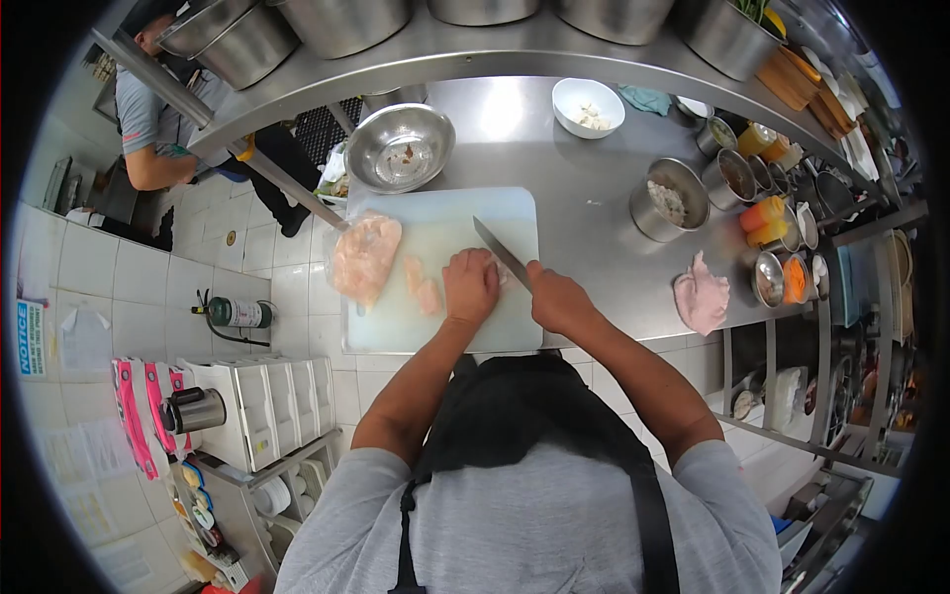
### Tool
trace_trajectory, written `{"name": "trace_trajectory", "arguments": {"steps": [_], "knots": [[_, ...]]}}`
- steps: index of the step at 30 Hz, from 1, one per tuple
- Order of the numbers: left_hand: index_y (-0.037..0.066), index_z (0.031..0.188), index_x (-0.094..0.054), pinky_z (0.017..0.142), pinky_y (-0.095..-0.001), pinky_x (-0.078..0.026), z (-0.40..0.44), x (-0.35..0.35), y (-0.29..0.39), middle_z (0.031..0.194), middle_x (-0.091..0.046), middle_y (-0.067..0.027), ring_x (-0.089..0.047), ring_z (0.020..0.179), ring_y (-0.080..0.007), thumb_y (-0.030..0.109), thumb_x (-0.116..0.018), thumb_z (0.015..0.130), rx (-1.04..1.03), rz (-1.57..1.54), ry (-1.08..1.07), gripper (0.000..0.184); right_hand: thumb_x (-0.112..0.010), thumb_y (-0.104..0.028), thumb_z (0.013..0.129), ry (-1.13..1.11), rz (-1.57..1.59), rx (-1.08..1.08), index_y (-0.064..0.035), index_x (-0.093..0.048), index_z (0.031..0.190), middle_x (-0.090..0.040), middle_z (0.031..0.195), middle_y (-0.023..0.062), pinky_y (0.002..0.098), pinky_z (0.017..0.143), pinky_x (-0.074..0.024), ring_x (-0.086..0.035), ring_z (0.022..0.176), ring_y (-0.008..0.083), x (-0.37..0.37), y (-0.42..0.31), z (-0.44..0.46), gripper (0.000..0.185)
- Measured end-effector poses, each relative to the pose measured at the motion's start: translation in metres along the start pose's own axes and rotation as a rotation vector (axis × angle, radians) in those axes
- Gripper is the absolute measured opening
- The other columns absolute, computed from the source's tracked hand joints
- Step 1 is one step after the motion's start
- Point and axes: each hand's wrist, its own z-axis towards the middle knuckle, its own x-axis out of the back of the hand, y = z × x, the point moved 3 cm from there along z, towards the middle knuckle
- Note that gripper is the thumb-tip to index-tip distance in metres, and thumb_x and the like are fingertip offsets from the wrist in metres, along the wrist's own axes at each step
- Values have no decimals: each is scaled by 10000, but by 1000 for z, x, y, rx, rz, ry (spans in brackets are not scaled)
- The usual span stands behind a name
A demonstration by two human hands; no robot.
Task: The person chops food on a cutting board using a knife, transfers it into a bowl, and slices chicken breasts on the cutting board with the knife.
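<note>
A white cutting board (435,210) lies on the steel counter in front of me. My right hand (561,299) is closed around the handle of a kitchen knife (500,249), its blade pointing away and to the left. My left hand (470,287) has its fingers curled down on a piece of pale raw meat, which looks like chicken (503,272), close beside the blade. Left of that hand lie several cut meat strips (424,289). A larger heap of raw meat, apparently in a clear plastic bag (366,257), sits at the board's left edge.
Behind the board stands a steel bowl (401,148) with brown bits in it. A white bowl (589,107), a steel pot (670,201) and a pink cloth (702,294) are on the counter (594,233). An overhead shelf (475,59) holds pots. Another person (163,124) stands at far left.
</note>
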Motion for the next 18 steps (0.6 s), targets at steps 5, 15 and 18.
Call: {"name": "trace_trajectory", "arguments": {"steps": [5,15,18], "knots": [[99,1092,-704,876,-512,-436,-1,-2,-1,1106,-669,-89,-595,1062,-352,167,-687,924,55,96,-39,182,-555,-32,970,3,-63,27,31,-511,1189,-694,1060,298,569,828,-601,-736,938,486,17,-14,-43,232],[97,1118,-704,890,-514,-436,-1,-2,1,1108,-665,-95,-594,1066,-350,179,-687,944,11,184,-126,193,-566,-37,968,57,-36,34,20,-513,1212,-702,1051,302,567,844,-600,-738,952,490,-15,-10,7,257],[86,1151,-693,901,-521,-440,-3,2,0,1115,-667,-116,-595,1073,-355,171,-677,955,45,80,-31,214,-575,-36,959,-35,-32,16,22,-515,1209,-709,1027,292,565,838,-598,-737,943,481,3,-8,10,263]]}}
